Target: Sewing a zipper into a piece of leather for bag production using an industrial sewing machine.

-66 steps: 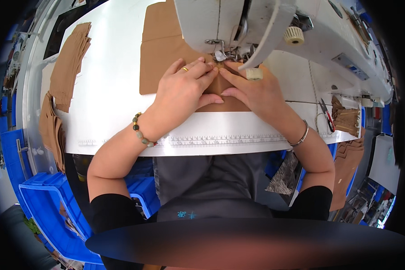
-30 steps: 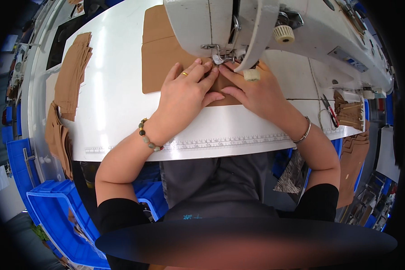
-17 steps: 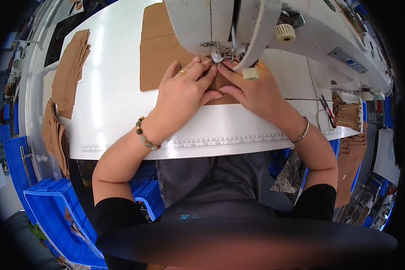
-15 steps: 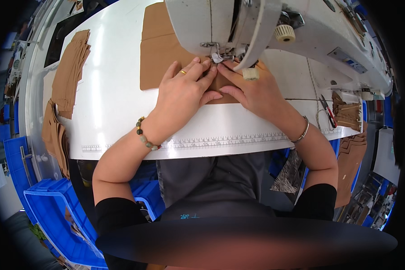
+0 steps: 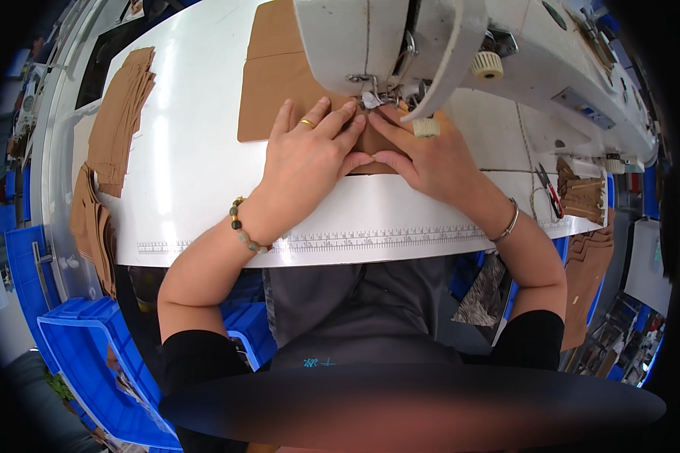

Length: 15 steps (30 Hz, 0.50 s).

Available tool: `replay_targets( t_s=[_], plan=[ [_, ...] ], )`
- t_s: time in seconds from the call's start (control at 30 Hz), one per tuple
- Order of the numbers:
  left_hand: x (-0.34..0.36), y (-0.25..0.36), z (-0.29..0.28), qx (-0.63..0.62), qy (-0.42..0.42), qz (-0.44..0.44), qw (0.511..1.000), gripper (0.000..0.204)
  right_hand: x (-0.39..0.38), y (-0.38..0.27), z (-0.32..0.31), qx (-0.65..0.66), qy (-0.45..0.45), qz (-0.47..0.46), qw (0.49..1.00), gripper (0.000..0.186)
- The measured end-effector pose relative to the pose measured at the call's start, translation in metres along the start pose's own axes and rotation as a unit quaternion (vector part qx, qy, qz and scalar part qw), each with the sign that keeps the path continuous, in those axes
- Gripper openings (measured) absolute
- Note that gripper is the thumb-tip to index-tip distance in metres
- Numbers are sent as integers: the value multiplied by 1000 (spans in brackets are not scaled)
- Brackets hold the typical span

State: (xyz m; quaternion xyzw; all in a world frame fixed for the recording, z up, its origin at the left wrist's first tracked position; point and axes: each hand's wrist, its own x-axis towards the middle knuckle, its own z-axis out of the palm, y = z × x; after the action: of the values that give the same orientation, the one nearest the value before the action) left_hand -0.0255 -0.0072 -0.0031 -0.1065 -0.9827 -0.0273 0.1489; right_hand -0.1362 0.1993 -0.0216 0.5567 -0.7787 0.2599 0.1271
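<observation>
A flat brown fabric piece [image 5: 273,94] lies on the white table under the head of a white sewing machine [image 5: 338,45]. My left hand [image 5: 307,155] rests palm down on it, fingers spread, just left of the presser foot [image 5: 370,100]. To the right of the foot, my right hand [image 5: 435,160] also presses on the fabric with its fingers stretched out. Some of those fingers are hidden behind the machine's curved lever and cream knob [image 5: 426,127]. Both thumb tips meet near the fabric's front edge.
Stacked brown pieces [image 5: 119,121] lie at the left, with more folded pieces [image 5: 91,230] hanging over the edge. A ruler strip [image 5: 370,239] runs along the front. Red-handled scissors [image 5: 551,195] and small brown pieces [image 5: 584,198] lie right. A blue crate [image 5: 68,326] stands lower left.
The fabric has slid a little away from me under the machine head. My left fingers are spread slightly wider, and the thumb tips have come together.
</observation>
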Motion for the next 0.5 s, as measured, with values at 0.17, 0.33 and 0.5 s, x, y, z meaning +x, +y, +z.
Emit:
replay_targets(
  t_s=[0.17, 0.33, 0.5],
  plan=[
    [-4, 1, -7, 54, 11, -40, 998, 38, -6, -24, -6, -25, -76, 24, 996, 64],
    [12, -31, 3, 62, -24, -44, 997, 38, -1, -58, -6, 26, -157, -39, 986, 86],
    [11, -39, 10, -1, -42, -32, 999, 40, -3, -58, 1, 52, -141, -28, 988, 86]
  ],
)
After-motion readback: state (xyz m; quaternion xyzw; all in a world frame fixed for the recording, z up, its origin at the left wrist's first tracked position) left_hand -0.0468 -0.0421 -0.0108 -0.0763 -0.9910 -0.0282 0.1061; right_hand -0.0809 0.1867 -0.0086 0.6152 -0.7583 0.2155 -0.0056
